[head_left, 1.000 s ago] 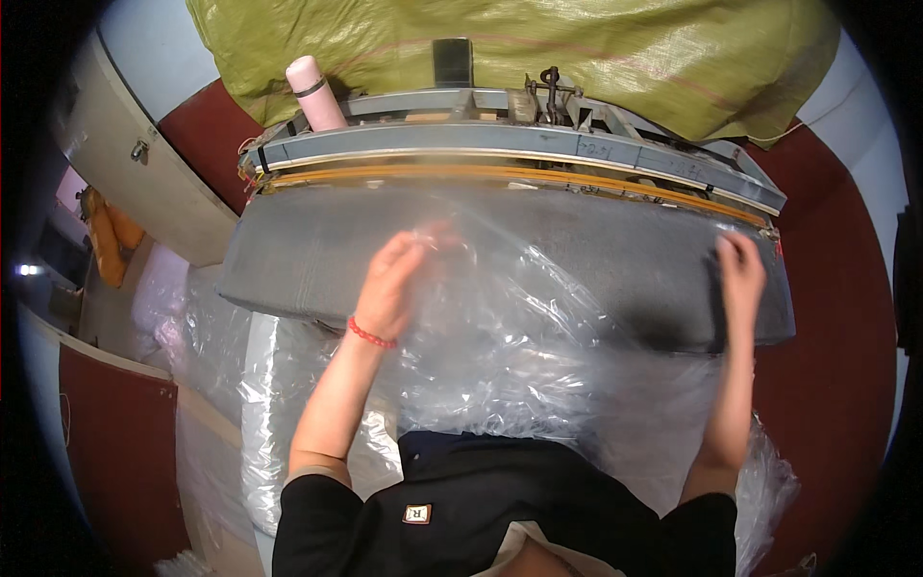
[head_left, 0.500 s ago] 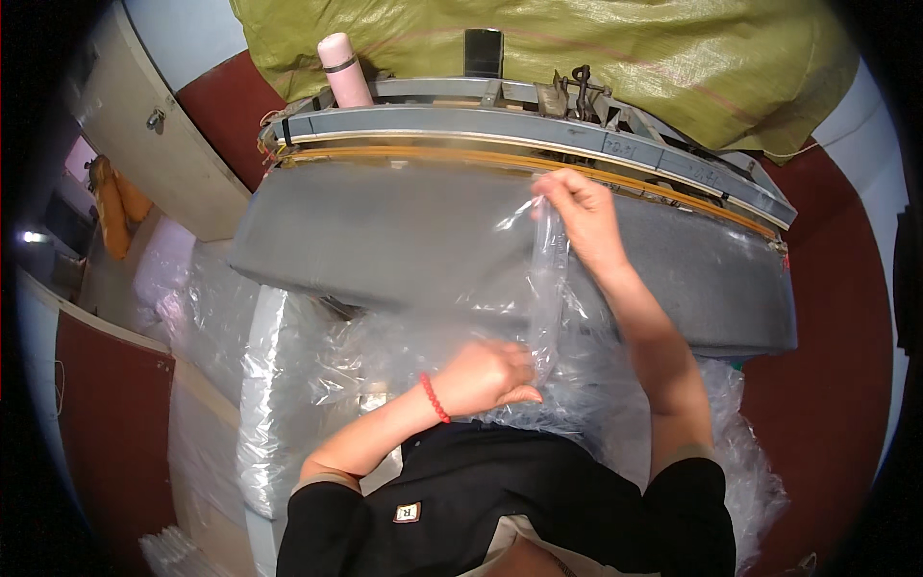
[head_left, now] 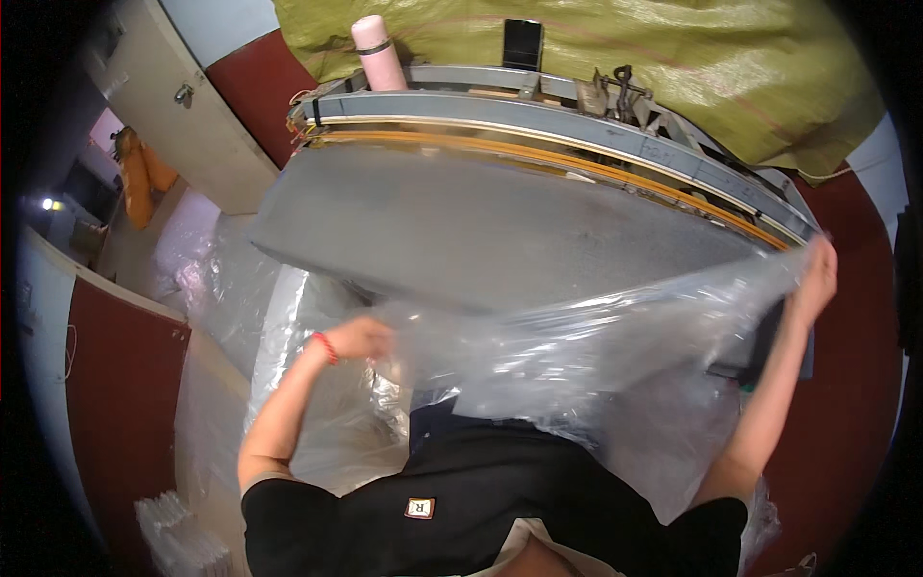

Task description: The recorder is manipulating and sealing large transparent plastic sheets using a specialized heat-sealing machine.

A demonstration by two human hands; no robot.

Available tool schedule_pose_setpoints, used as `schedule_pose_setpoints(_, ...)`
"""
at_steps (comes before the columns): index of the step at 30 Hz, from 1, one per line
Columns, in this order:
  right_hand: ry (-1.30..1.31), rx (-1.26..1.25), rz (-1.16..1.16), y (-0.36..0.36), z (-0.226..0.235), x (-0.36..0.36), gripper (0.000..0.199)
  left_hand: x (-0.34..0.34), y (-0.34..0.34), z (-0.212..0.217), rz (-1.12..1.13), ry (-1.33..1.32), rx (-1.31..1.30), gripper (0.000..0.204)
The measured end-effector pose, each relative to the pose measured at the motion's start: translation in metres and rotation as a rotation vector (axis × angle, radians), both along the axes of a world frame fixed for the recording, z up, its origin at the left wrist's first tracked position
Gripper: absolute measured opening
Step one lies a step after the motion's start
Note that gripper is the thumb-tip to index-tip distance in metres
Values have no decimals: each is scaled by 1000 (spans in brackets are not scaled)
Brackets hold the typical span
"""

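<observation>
A clear plastic sheet (head_left: 586, 337) stretches between my hands, wrinkled and partly blurred, over the near edge of a long grey padded work surface (head_left: 433, 216). My right hand (head_left: 817, 279) grips its far right corner, raised close to the right end of the surface. At the sheet's left end my left hand (head_left: 363, 338), with a red bead bracelet at the wrist, is closed on the film; its fingertips are smeared by motion. More clear plastic film (head_left: 336, 423) lies heaped in front of me, below the left forearm.
Behind the surface runs a grey metal frame (head_left: 461, 101) with orange strips (head_left: 461, 141). On it stand a pink bottle (head_left: 380, 58) and a metal clamp (head_left: 623, 91). A dark phone (head_left: 522, 43) rests against green woven sheeting (head_left: 702, 67). Folded clear plastic (head_left: 183, 529) lies at lower left.
My hands have moved apart, the right far to the right and the left to the left. The plastic, earlier gathered in a narrow strip between them, is now spread wide.
</observation>
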State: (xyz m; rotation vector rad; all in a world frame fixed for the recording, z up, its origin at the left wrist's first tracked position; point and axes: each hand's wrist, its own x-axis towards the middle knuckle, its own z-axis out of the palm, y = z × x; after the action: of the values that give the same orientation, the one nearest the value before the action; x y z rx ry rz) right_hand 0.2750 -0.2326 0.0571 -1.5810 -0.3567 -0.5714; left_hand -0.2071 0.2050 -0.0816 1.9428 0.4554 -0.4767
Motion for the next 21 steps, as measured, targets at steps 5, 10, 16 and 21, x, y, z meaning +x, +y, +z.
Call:
schedule_pose_setpoints(5,28,-287,-244,-137,-63,80,26,-117,179,66,535,-28,844,6)
schedule_pose_setpoints(10,-6,-630,-481,-219,-116,105,32,-22,145,169,1051,-864,2016,19)
schedule_pose_setpoints(16,325,-828,-658,-227,-141,119,39,26,169,37,434,-513,1362,46)
schedule_pose_setpoints(21,489,-1238,-761,-213,-142,103,39,20,235,7,516,-120,1238,57)
